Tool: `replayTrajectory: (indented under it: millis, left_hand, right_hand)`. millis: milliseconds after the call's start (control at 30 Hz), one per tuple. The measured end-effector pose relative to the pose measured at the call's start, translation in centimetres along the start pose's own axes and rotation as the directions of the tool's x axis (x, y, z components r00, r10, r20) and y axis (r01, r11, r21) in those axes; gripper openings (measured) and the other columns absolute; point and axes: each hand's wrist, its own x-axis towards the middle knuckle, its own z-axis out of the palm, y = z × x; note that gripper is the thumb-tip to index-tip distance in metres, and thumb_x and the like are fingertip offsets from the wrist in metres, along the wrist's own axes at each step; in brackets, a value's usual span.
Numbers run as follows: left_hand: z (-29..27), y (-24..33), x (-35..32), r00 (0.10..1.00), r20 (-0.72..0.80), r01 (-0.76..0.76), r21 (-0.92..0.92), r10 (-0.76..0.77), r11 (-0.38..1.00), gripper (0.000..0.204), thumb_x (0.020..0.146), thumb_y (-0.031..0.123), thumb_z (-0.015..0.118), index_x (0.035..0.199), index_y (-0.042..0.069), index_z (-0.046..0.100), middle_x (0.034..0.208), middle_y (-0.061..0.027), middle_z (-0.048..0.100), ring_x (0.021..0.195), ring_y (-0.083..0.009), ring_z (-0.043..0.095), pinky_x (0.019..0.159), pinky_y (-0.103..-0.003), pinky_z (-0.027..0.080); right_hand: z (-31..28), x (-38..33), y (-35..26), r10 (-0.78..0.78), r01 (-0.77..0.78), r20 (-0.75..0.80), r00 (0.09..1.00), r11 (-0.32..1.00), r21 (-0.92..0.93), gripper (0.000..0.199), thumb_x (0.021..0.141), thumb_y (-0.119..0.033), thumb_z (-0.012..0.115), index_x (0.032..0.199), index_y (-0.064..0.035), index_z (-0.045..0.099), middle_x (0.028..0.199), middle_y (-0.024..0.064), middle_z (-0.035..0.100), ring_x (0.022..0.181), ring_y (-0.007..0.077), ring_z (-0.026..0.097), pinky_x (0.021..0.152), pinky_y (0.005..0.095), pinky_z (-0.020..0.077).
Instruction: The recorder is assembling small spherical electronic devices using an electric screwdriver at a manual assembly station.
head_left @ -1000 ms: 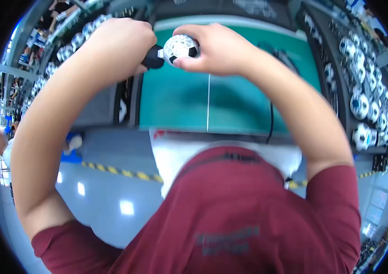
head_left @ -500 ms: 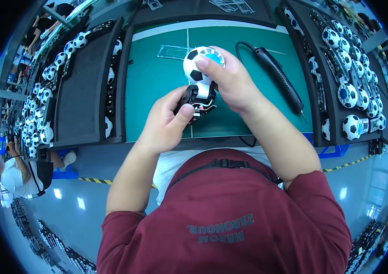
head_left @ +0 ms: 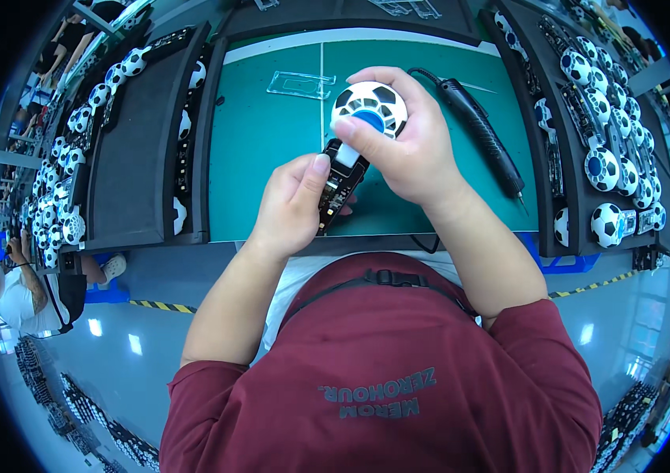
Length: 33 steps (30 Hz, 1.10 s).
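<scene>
Between my hands is a soccer-ball-patterned device, its round white-and-black head point(head_left: 386, 98) with a blue disc on the face turned up. From the head a white neck leads down to a black circuit board point(head_left: 339, 189). My right hand point(head_left: 422, 154) is wrapped round the ball head, thumb lying by the blue disc. My left hand point(head_left: 284, 205) pinches the circuit board, with the thumb along its upper left edge. Part of the board is hidden behind my left fingers.
A black electric screwdriver point(head_left: 481, 134) with a cord lies right of my hands on the green mat point(head_left: 256, 165). A clear plastic piece point(head_left: 299, 84) lies at the back left. Black trays point(head_left: 134, 158) with similar ball-headed units point(head_left: 601, 169) flank the mat. A person point(head_left: 24, 296) is at far left.
The device has been turned over in my hands: the blue disc and the board's component side now show more fully. The ball head has shifted slightly right, and my left thumb has moved up.
</scene>
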Motion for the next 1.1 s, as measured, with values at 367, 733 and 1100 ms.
replayTrajectory:
  millis: [367,733,1100]
  left_hand:
    - [0.0,0.2,-0.6,0.994,-0.067,-0.057,0.324,0.083,0.944,0.024,0.089,0.024,0.071,0.095,0.001,0.066,0.074,-0.0072,0.065,0.063,-0.0179,0.053,0.061,-0.032,0.045]
    - [-0.5,-1.1,-0.7,0.994,-0.047,-0.076,0.318,0.095,0.945,0.023,0.093,0.023,0.068,0.093,0.001,0.066,0.073,-0.0068,0.063,0.063,-0.0176,0.051,0.061,-0.031,0.043]
    - [-1.2,-1.1,-1.1,1.000,-0.005,0.014,0.037,-0.014,0.999,0.028,0.103,0.021,0.055,0.089,0.000,0.066,0.073,-0.0020,0.061,0.064,-0.0098,0.046,0.058,-0.026,0.037]
  right_hand:
    - [0.5,-0.5,-0.5,0.046,-0.042,-0.039,0.998,0.996,0.077,0.040,0.083,-0.008,0.078,0.120,-0.0034,0.061,0.094,0.0072,0.069,0.077,0.0115,0.064,0.068,0.0219,0.0522]
    - [0.5,-1.1,0.7,0.089,-0.082,-0.038,0.995,0.983,0.163,0.038,0.083,-0.017,0.081,0.113,-0.0020,0.061,0.092,0.0087,0.070,0.076,0.0131,0.065,0.066,0.0238,0.0525]
    - [1.0,-2.6,0.4,0.112,-0.105,-0.037,0.993,0.980,0.169,0.041,0.086,-0.010,0.075,0.122,-0.0026,0.059,0.100,0.0086,0.068,0.081,0.0131,0.062,0.072,0.0233,0.0514]
